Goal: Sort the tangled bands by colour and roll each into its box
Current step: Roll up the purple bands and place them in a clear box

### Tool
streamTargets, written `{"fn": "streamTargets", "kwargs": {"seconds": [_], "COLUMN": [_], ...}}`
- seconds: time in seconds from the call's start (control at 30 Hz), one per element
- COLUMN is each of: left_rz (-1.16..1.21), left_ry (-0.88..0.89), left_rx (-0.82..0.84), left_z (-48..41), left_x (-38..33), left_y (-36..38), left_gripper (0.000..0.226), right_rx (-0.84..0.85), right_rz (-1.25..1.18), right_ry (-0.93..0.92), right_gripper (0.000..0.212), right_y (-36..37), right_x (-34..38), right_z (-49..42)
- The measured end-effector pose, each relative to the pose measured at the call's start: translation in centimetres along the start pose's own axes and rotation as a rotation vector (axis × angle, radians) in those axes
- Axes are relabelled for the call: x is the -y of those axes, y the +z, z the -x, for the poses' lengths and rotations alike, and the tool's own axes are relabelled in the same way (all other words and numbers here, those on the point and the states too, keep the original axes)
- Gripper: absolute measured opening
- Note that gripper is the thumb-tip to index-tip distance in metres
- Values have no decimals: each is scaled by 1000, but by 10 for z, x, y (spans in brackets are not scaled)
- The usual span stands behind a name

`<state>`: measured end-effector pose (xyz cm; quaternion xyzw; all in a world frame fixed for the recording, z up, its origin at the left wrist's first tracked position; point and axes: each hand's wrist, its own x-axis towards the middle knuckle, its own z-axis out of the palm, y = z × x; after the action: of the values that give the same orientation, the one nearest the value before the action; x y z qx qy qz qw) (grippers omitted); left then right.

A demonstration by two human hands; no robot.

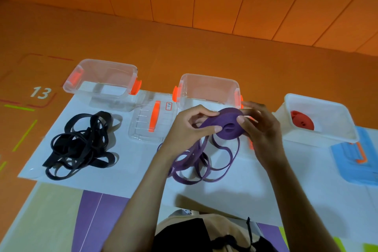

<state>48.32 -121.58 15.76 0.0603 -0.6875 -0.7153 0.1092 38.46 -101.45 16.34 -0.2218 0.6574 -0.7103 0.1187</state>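
Over white sheet (131,170), both hands, left (190,127) and right (259,129), clasp the purple band roll (227,127) between them.

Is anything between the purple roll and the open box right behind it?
Nothing visible blocks it. Both hands, left and right, hold the purple roll just in front of the middle clear box, which is open and looks empty. The band's unrolled purple loops trail on the sheet.

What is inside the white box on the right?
A rolled red band lies in the white box, against its left inner wall. The rest of the floor that shows looks bare; the near wall hides the floor's front strip.
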Motion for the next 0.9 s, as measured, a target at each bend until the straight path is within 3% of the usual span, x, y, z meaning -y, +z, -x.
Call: {"fn": "streamTargets", "kwargs": {"seconds": [0.17, 0.3, 0.53, 0.7, 0.8, 0.9], "left_rz": [11, 22, -28, 28, 37, -20], "left_ry": [75, 95, 100, 90, 50, 39], "left_rx": [-73, -130, -77, -154, -65, -11], "left_z": [1, 0, 1, 3, 4, 3], "left_x": [-3, -5, -10, -10, -8, -8], "left_y": [6, 12, 2, 18, 11, 6], "left_gripper": [27, 25, 30, 30, 31, 34], "right_rx": [99, 12, 112, 9, -70, 5], "right_rz": [135, 141, 141, 208, 193, 217], "right_ry": [-24, -79, -100, -123, -139, -132], "right_gripper": [32, 32, 24, 25, 22, 26], "right_y": [0, 7, 6, -1, -3, -6], "right_x": [3, 8, 9, 20, 21, 18], "right_z": [2, 3, 7, 5, 7, 12]}}
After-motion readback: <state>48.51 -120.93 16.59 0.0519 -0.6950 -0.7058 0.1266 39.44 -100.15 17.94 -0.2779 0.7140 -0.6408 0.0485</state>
